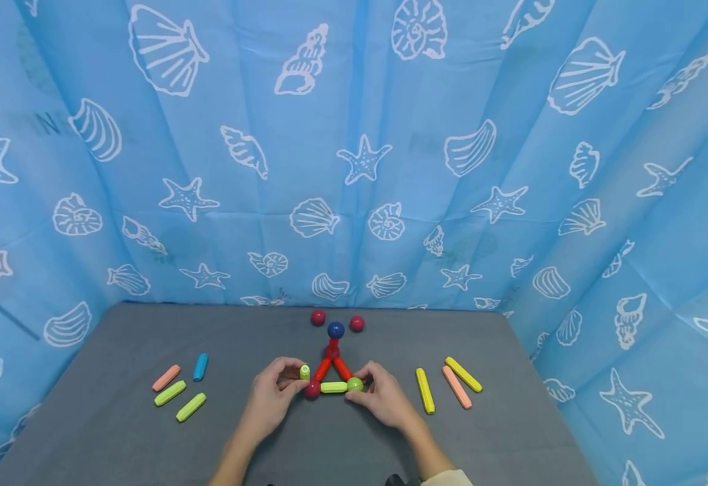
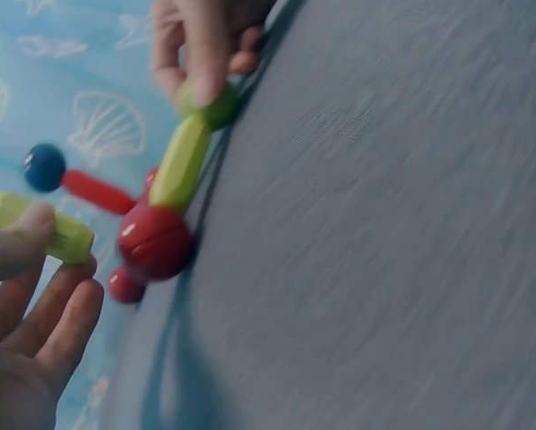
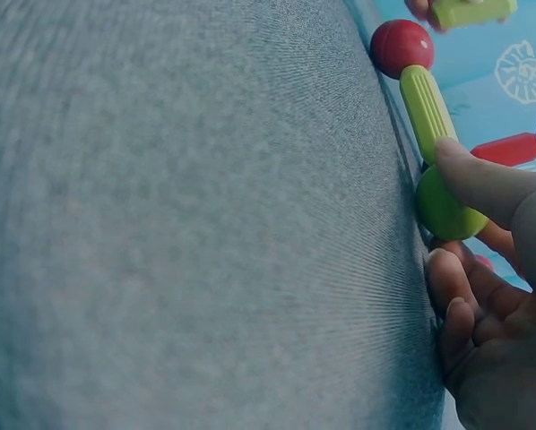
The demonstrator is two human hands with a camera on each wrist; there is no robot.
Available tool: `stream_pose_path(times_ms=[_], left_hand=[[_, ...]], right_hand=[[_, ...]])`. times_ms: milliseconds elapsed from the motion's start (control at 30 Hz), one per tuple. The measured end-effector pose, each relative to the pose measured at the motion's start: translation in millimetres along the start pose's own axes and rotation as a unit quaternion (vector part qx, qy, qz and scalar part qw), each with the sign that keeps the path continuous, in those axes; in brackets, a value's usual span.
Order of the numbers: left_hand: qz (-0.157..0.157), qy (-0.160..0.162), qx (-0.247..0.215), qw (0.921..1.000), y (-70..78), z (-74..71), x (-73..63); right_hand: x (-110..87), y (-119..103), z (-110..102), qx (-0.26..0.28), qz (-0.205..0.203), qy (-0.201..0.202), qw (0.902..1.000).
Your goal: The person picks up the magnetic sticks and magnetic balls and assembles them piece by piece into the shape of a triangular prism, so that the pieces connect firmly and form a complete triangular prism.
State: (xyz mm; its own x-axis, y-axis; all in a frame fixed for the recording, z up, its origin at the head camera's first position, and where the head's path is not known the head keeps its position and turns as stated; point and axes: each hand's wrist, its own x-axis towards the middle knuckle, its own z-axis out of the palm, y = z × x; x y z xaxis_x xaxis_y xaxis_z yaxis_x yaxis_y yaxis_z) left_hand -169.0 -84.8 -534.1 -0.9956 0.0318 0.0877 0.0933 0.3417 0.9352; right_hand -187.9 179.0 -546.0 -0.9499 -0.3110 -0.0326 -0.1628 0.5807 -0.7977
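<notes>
My left hand point(image 1: 270, 399) pinches a short yellow-green rod point(image 2: 69, 240) between thumb and fingers, close above the red ball point(image 2: 156, 242) at the near left corner of a triangle of rods and balls. The fingers and thumb of my right hand point(image 1: 384, 397) grip the green ball point(image 3: 447, 204) at the near right corner. Between these two balls runs another yellow-green rod point(image 1: 333, 387). Two red rods, one on the left point(image 1: 322, 369) and one on the right point(image 1: 342, 368), meet at a far red ball point(image 1: 332, 352). From it a red rod point(image 2: 98, 191) rises to a blue ball point(image 1: 336, 330).
Two loose red balls, left point(image 1: 318, 317) and right point(image 1: 357, 324), lie behind the triangle. To the left are a blue rod point(image 1: 200, 367), an orange rod point(image 1: 166, 378) and two yellow-green rods point(image 1: 191, 408). Two yellow rods point(image 1: 425, 391) and an orange one point(image 1: 457, 387) lie right. A curtain point(image 1: 360, 223) hangs behind.
</notes>
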Motion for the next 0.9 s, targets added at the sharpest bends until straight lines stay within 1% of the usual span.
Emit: stream_pose_path(times_ms=[67,133,267,367,467,533,633,733,767,800,833,867,900], left_hand=[[0.001,-0.005,-0.002,1.0,-0.1,7.4,-0.5],[0.002,-0.01,0.004,0.9999,-0.3,11.5,-0.7],[-0.003,-0.018,0.016,0.9997,-0.8,14.4,0.9],[0.0,-0.018,0.015,0.9997,-0.4,16.1,2.7],[0.008,-0.018,0.013,0.9997,0.4,19.0,5.7],[0.015,-0.023,0.013,0.9995,1.1,19.0,8.2],[0.018,-0.057,0.017,0.9981,1.9,10.5,11.7],[0.019,-0.109,0.004,0.9939,1.8,-7.7,17.3],[0.02,-0.121,0.002,0.9925,1.5,-14.0,20.5],[0.023,-0.129,-0.002,0.9914,1.2,-19.5,24.9],[0.026,-0.129,-0.006,0.9913,0.9,-23.9,30.3],[0.028,-0.123,-0.009,0.9919,0.4,-27.0,37.2],[0.033,-0.111,-0.004,0.9932,-0.3,-28.6,45.3]], right_hand=[[0.0,0.6,0.6,0.002,0.0,0.001,1.0],[0.2,1.0,1.2,0.004,0.0,0.001,1.0],[0.9,2.8,2.3,0.005,0.003,0.002,1.0],[0.6,3.5,2.3,0.004,0.003,0.005,1.0],[-0.6,3.4,1.3,0.006,0.006,0.009,0.9999],[-1.4,3.1,0.9,0.005,0.007,0.011,0.9999],[-1.7,2.5,1.3,0.006,0.007,0.01,0.9999],[-1.8,1.6,2.6,0.003,0.004,0.008,1.0],[-1.7,1.4,3.0,0.003,0.002,0.009,1.0],[-1.5,1.3,3.4,0.001,0.003,0.01,0.9999],[-1.5,1.1,3.8,0.0,0.001,0.012,0.9999],[-1.4,0.9,4.1,0.0,-0.001,0.014,0.9999],[-1.2,0.6,4.6,0.001,-0.002,0.014,0.9999]])
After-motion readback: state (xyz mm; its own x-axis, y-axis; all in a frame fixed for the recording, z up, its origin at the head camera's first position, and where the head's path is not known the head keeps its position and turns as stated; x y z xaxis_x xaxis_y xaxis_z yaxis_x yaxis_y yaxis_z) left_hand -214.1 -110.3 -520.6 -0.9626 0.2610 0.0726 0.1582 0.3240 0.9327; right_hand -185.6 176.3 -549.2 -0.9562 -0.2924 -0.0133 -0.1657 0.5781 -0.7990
